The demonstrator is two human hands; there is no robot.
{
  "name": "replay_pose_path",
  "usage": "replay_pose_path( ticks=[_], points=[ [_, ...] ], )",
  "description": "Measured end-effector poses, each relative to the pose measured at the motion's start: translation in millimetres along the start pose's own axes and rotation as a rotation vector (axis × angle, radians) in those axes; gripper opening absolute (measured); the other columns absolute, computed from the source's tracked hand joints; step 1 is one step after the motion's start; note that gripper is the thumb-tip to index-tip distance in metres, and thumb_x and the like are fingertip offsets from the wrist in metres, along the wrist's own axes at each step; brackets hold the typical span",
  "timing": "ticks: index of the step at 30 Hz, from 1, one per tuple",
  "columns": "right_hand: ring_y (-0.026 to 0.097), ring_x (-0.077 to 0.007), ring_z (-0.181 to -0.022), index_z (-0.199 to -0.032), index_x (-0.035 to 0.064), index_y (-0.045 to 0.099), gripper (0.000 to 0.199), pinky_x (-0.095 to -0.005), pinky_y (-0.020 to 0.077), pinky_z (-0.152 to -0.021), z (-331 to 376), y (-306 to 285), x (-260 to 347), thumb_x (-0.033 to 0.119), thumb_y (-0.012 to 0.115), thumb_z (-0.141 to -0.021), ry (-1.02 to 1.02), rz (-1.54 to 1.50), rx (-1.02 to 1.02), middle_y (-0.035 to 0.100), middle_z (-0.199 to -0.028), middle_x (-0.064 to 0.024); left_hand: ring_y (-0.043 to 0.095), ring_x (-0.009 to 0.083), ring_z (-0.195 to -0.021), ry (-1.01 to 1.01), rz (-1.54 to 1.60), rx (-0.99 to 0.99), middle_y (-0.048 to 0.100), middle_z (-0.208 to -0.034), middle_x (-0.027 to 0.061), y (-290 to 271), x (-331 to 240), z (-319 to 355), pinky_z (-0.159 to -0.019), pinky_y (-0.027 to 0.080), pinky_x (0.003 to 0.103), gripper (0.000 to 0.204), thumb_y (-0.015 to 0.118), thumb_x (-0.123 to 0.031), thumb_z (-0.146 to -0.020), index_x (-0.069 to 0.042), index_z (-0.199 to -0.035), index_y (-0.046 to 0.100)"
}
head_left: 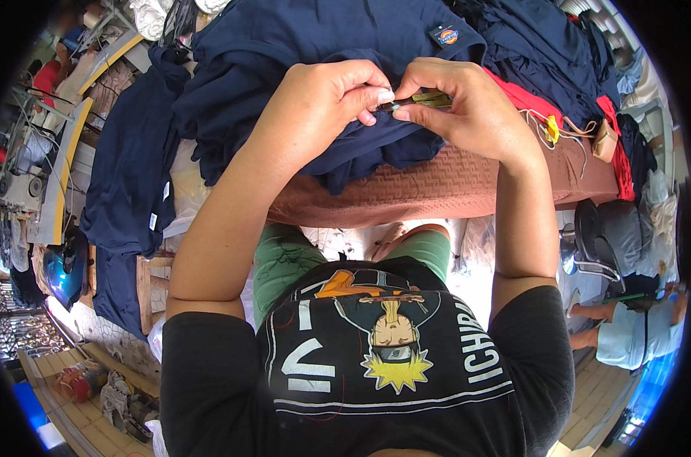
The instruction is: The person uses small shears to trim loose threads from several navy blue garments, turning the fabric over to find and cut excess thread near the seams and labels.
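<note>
Head view: over navy garments (315, 34), my right fingers (423, 116) clamp a yellowish tool (434, 99); left fingers (368, 97) pinch together, contents unclear.

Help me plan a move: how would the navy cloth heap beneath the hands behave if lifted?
The navy cloth heap would probably sag, given its soft folds. It looks bulky, so perhaps heavy. Loose edges overhanging the brown cover may trail.

Left hand (334, 95) and right hand (459, 99) super close together, upper centre of frame; right's got a slim yellow-green tool (434, 99), crumpled navy-blue fabric garments (307, 30) underneath.
</note>
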State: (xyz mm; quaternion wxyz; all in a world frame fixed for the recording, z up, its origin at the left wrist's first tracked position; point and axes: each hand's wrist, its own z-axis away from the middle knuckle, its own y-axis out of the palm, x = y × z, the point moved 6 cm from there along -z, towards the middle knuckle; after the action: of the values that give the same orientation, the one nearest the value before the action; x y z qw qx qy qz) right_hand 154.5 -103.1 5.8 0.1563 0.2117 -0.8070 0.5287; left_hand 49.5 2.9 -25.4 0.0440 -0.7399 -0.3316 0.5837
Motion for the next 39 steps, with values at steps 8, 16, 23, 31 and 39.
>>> replay_pose_path(
  ticks=[8, 16, 23, 31, 39],
  points=[
    [0.061, -0.0275, -0.068, -0.089, 0.0026, 0.063, 0.022, -0.0346, 0.0476, -0.064, 3.0, -1.0, 3.3, 0.011, 0.076, -0.074, -0.022, 0.017, -0.083, 0.063, -0.077, -0.0105, 0.064, 0.0071, -0.073, -0.027, 0.041, -0.069, 0.068, -0.085, 0.0029, -3.8, 3.4, -1.8, -0.07, 0.051, 0.022, 0.016, 0.062, -0.014, -0.093, 0.0, -0.097, 0.066],
    [0.053, -0.0103, -0.067, -0.087, -0.0002, 0.067, 0.017, -0.0246, 0.0448, -0.064, 21.2, 13.5, -43.4, 0.007, 0.077, -0.076, 0.164, -0.104, -0.302, 0.06, -0.075, -0.0039, 0.056, 0.0086, -0.079, 0.651, 0.472, 0.227, 0.066, -0.089, 0.0075, -66.8, -61.0, 36.4, -0.067, 0.042, 0.021, 0.02, 0.062, -0.018, -0.092, -0.002, -0.08, 0.067],
    [0.055, -0.0038, -0.071, -0.09, 0.0011, 0.069, 0.014, -0.02, 0.0451, -0.068, 32.4, 21.5, -61.7, 0.009, 0.075, -0.08, 0.323, -0.352, -0.452, 0.065, -0.076, 0.0019, 0.053, 0.0049, -0.061, -0.067, -0.131, -0.319, 0.066, -0.07, 0.0, -55.3, 14.5, 67.3, -0.058, 0.044, 0.021, 0.024, 0.077, -0.024, -0.081, -0.002, -0.087, 0.07],
    [0.053, -0.002, -0.069, -0.088, 0.0014, 0.068, 0.015, -0.0186, 0.0433, -0.065, 32.1, 25.4, -53.1, 0.013, 0.075, -0.082, 0.328, -0.33, -0.486, 0.063, -0.073, 0.0038, 0.063, 0.0086, -0.075, -0.15, 0.003, -0.087, 0.07, -0.081, 0.0046, -2.7, 52.8, 59.2, -0.071, 0.05, 0.023, 0.018, 0.071, -0.012, -0.085, 0.0, -0.097, 0.071],
    [0.049, -0.0006, -0.066, -0.086, 0.0023, 0.067, 0.014, -0.0175, 0.0395, -0.061, 36.9, 23.1, -53.6, 0.014, 0.075, -0.083, 0.338, -0.335, -0.515, 0.059, -0.071, 0.0069, 0.069, 0.019, -0.078, 0.174, -0.693, 0.227, 0.072, -0.094, 0.0079, -27.1, 14.9, 92.8, -0.069, 0.052, 0.029, 0.019, 0.067, -0.022, -0.086, -0.007, -0.098, 0.071]
  ],
)
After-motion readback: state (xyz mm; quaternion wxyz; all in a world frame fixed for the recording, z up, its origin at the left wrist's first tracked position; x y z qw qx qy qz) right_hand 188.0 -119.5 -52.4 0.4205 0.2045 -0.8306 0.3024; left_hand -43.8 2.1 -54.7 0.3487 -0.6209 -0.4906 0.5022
